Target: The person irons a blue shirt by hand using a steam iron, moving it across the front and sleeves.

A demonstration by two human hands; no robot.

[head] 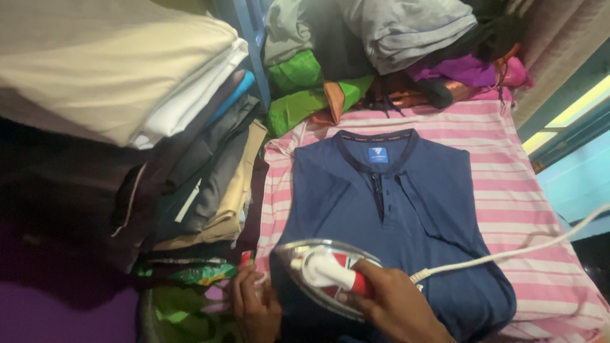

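Note:
A dark blue collared shirt (387,222) lies flat, collar away from me, on a pink and white striped cloth (508,165). My right hand (394,305) grips the red and white handle of a silver clothes iron (318,270) that rests on the shirt's lower left part. Its white cord (508,254) trails off to the right. My left hand (254,305) rests at the shirt's lower left edge, fingers curled on the fabric beside the iron.
A tall stack of folded clothes (127,95) in white, beige, grey and dark tones fills the left. Loose garments (375,51) in grey, green, purple and orange are heaped at the far end. Green patterned cloth (184,286) lies near my left hand.

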